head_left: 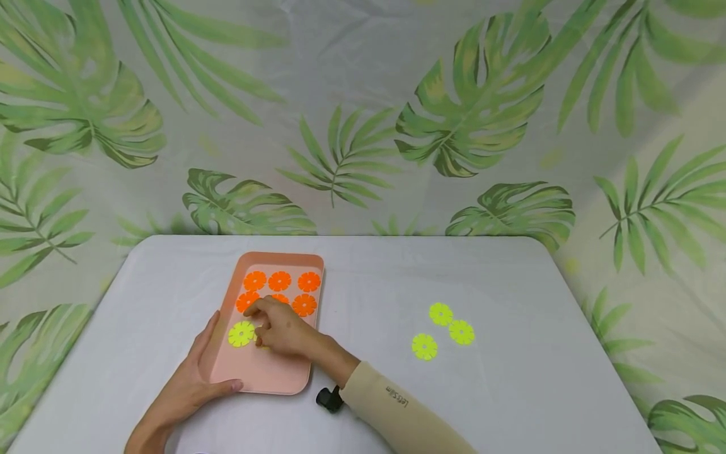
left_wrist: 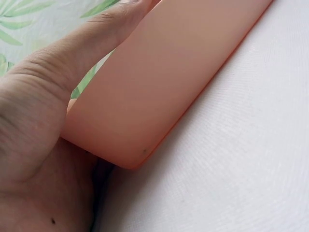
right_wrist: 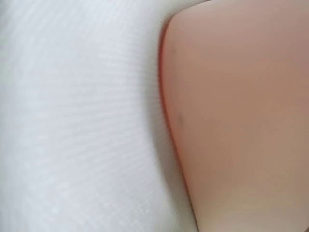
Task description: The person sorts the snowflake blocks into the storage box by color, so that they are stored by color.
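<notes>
On the white surface, the left hand is gripping the pink tray at its 7 o'clock corner; the right hand is lying curled over a yellow disc inside, its grip unclear.

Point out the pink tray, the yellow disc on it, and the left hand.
Tray (head_left: pixel 266 372): head view, bare floor near its front edge.
Yellow disc (head_left: pixel 241 333): head view, centre of the disc.
Left hand (head_left: pixel 190 384): head view, back of the hand at the tray's left edge.
</notes>
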A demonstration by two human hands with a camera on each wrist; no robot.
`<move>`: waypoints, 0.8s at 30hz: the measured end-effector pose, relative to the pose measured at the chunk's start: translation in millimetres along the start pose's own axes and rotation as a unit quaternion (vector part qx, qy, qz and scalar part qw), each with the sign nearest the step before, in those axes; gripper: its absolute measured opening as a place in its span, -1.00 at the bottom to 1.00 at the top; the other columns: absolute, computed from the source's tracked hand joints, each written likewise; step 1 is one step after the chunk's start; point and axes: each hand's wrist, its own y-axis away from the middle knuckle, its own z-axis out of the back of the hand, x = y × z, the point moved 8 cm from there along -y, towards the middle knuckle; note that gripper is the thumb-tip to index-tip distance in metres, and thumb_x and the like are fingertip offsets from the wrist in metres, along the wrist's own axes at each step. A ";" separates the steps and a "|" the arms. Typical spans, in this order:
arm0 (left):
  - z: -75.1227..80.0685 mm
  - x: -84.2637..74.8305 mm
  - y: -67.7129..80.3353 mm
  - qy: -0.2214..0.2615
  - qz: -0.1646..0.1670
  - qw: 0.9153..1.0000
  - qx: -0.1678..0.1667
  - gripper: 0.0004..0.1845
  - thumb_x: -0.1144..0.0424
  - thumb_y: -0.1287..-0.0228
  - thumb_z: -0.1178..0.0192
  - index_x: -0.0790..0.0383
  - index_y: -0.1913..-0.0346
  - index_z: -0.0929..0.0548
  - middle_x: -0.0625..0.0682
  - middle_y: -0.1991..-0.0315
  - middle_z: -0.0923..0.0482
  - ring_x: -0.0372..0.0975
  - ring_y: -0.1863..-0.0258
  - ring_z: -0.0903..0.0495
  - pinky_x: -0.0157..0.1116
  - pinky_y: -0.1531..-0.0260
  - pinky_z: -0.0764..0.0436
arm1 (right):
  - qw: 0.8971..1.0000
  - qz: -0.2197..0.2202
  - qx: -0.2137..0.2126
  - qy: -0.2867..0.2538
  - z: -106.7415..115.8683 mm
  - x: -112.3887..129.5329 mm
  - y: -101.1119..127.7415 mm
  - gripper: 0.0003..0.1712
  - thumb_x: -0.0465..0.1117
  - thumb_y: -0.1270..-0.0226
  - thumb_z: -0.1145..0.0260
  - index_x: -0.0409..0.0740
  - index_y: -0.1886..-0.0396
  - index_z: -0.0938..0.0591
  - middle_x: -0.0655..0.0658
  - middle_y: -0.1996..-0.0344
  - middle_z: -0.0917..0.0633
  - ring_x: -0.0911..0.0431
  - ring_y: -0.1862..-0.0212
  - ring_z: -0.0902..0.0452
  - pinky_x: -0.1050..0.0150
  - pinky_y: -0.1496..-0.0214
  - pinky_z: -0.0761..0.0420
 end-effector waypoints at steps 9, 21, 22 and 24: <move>0.9 0.7 -0.1 -0.002 -0.004 1.000 -0.002 0.41 0.28 -0.04 -0.60 -0.44 -0.68 0.27 0.22 -0.70 0.19 0.22 -0.53 -0.01 0.36 -0.32 -0.10 | 0.997 0.006 -0.021 -0.073 19.9 2.8 6.3 -0.68 -0.41 -0.50 -0.26 -0.20 -0.18 -0.64 -0.15 -0.16 -0.64 0.20 0.36 -0.69 0.46 0.33 -0.65; -0.4 1.6 -0.5 -0.003 0.006 1.000 -0.004 0.43 0.27 -0.02 -0.60 -0.40 -0.68 0.29 0.25 -0.70 0.19 0.20 -0.50 -0.05 0.34 -0.33 -0.10 | 0.997 0.059 -0.046 -0.029 65.7 0.4 30.4 -0.66 -0.29 -0.43 -0.40 -0.19 -0.16 -0.67 -0.18 -0.18 -0.67 0.28 0.21 -0.55 0.48 0.11 -0.62; -0.6 2.0 -0.5 -0.002 0.009 1.000 -0.004 0.43 0.27 -0.03 -0.60 -0.41 -0.68 0.29 0.24 -0.70 0.19 0.20 -0.50 -0.05 0.34 -0.33 -0.10 | 0.996 0.062 -0.050 -0.028 69.2 -0.1 32.7 -0.67 -0.30 -0.43 -0.40 -0.19 -0.15 -0.67 -0.19 -0.17 -0.68 0.27 0.20 -0.55 0.46 0.11 -0.63; -1.0 2.8 -0.7 0.001 0.014 1.000 -0.002 0.42 0.26 -0.03 -0.60 -0.43 -0.67 0.29 0.24 -0.70 0.19 0.19 -0.49 -0.05 0.34 -0.32 -0.10 | 0.996 0.066 -0.055 -0.032 75.4 -2.2 37.2 -0.67 -0.30 -0.43 -0.39 -0.19 -0.15 -0.67 -0.20 -0.17 -0.68 0.26 0.19 -0.56 0.42 0.08 -0.65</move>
